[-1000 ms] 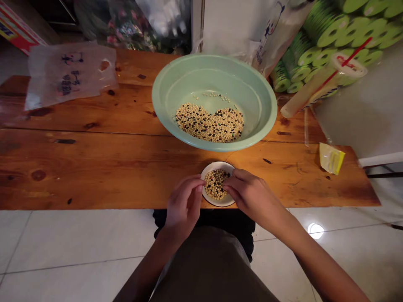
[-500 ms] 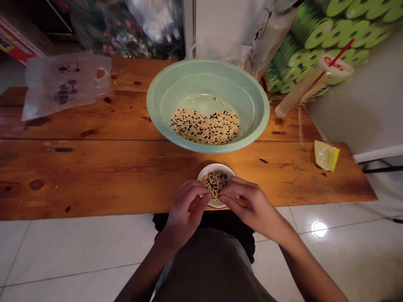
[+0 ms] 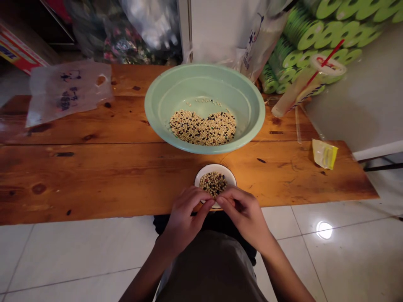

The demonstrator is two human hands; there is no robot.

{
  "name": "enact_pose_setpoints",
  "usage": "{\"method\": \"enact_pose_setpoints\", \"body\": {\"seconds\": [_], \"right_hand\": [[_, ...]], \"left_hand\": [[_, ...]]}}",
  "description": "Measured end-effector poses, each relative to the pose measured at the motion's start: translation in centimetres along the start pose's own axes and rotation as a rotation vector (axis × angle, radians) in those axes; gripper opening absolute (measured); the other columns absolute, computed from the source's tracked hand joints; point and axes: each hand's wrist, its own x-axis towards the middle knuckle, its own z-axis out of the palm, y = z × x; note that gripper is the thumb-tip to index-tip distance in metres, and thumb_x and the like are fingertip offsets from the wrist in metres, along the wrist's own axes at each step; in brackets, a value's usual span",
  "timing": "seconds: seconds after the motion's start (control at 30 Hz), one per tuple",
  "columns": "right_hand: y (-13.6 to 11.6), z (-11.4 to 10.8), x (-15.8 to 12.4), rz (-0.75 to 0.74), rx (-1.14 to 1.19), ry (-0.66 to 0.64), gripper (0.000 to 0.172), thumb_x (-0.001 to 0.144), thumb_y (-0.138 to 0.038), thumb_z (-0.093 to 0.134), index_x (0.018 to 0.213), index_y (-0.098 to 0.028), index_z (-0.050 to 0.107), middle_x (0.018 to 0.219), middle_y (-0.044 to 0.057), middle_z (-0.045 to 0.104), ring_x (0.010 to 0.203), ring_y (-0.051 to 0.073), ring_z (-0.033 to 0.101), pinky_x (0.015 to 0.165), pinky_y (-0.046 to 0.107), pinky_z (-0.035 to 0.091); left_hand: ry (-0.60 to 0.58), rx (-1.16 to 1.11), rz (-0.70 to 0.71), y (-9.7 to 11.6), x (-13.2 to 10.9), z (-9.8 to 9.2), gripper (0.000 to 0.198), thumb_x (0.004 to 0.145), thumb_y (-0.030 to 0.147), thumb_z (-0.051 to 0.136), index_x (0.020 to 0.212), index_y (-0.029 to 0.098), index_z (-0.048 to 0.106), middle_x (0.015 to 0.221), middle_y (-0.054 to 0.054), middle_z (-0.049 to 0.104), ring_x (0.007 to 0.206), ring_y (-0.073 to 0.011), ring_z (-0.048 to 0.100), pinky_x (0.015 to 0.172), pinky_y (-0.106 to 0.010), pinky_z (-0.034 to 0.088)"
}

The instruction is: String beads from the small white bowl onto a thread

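Both forearms reach forward from the lap, wrists bent inward. The left hand (image 3: pixel 184 209) and right hand (image 3: pixel 244 212) curl, fingertips nearly meeting at the near rim of the small dish (image 3: pixel 227 175) of beans (image 3: pixel 213 183); whether either pinches a bean cannot be told. The green basin (image 3: pixel 252 96) sits beyond them.

Bare table (image 3: pixel 94 176) lies open leftward; the green basin (image 3: pixel 157 90) blocks straight ahead.

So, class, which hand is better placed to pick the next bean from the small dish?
Right, narrowly. The left hand and right hand both sit at the dish, on its near rim, but the right covers more of it, nearer the beans.
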Motion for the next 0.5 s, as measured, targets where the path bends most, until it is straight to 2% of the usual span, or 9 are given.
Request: {"method": "enact_pose_setpoints", "body": {"seconds": [0.07,0.13,0.23,0.33,0.4,0.5], "right_hand": [[0.2,-0.2,-0.1,0.086,0.2,-0.017,0.016,0.09,-0.03,0.056,0.084,-0.02,0.066,0.068,-0.002,0.045,0.062,0.013,0.041,0.057,0.026,0.033],[0.6,-0.5,-0.2,0.176,0.493,-0.025,0.017,0.089,-0.03,0.054,0.092,-0.019,0.067,0.071,-0.001,0.048,0.058,0.011,0.04,0.053,0.025,0.032],[0.9,-0.6,-0.2,0.256,0.823,-0.021,0.009,0.082,-0.022,0.059,0.085,-0.017,0.065,0.076,0.001,0.051,0.053,0.008,0.036,0.048,0.022,0.028],[0.9,-0.5,-0.3,0.291,0.947,-0.05,0.003,0.084,-0.02,0.061,0.086,-0.019,0.06,0.07,-0.002,0.051,0.046,0.005,0.028,0.044,0.019,0.023],[0.9,-0.4,-0.3,0.309,0.988,-0.085,0.004,0.087,-0.024,0.06,0.089,-0.021,0.058,0.061,-0.006,0.047,0.042,0.004,0.02,0.041,0.018,0.019],[1.1,-0.2,-0.4,0.324,0.987,-0.102,0.011,0.087,-0.026,0.063,0.08,-0.018,0.059,0.056,-0.007,0.043,0.041,0.002,0.016,0.039,0.017,0.017]], "left_hand": [[0.013,0.004,-0.069,0.1,-0.2,0.1,0.011,0.091,0.023,0.055,0.083,0.021,0.062,0.075,-0.001,0.065,0.075,-0.0154,0.063,0.071,-0.028,0.05],[0.022,-0.023,-0.138,0.1,-0.5,0.1,0.011,0.091,0.024,0.055,0.083,0.021,0.062,0.069,0.001,0.064,0.071,-0.0146,0.063,0.07,-0.027,0.05],[0.015,-0.064,-0.189,0.3,-0.9,0.0,0.012,0.091,0.025,0.055,0.083,0.022,0.063,0.066,0.003,0.064,0.07,-0.014,0.064,0.069,-0.026,0.05],[0.009,-0.074,-0.198,0.7,-1.0,-0.2,0.012,0.09,0.025,0.056,0.081,0.021,0.062,0.068,0.002,0.066,0.071,-0.0139,0.065,0.069,-0.025,0.05],[0.001,-0.086,-0.191,1.1,-1.0,-0.2,0.013,0.09,0.025,0.057,0.079,0.021,0.062,0.068,0.003,0.066,0.071,-0.0134,0.066,0.069,-0.024,0.05],[-0.022,-0.105,-0.176,1.6,-1.0,-0.2,0.013,0.09,0.025,0.057,0.079,0.021,0.063,0.073,0.003,0.069,0.073,-0.0126,0.067,0.071,-0.024,0.05]]}}
